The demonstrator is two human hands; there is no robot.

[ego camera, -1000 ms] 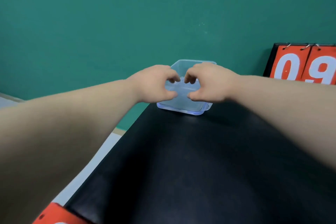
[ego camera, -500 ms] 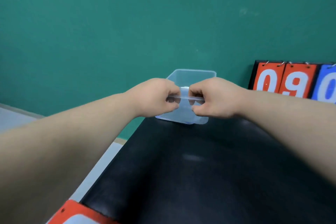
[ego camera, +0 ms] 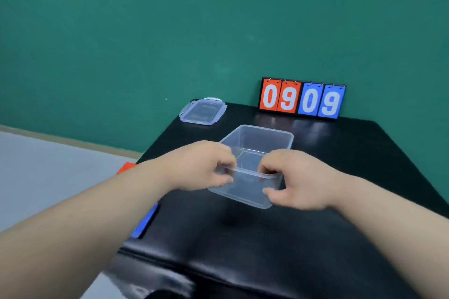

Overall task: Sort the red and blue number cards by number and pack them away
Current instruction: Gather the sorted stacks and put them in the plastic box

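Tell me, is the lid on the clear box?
No, the lid lies apart near the far corner of the table, and the clear box is open.

Soft, even indoor light fills the scene, moderately bright and without hard shadows. The glossy black table (ego camera: 364, 153) carries a pale sheen and mirrors the red and blue of the scoreboard (ego camera: 302, 101) just in front of it. A faint, diffuse shadow lies on the table below the clear box (ego camera: 255, 143), whose rim shows thin bright highlights. The green wall (ego camera: 145, 31) is lit evenly. The whole picture is slightly soft, and the left hand (ego camera: 206, 165) and right hand (ego camera: 298, 179) have smeared edges. Wide-angle distortion stretches the forearms toward the lower corners, and the table's near edge is blurred.
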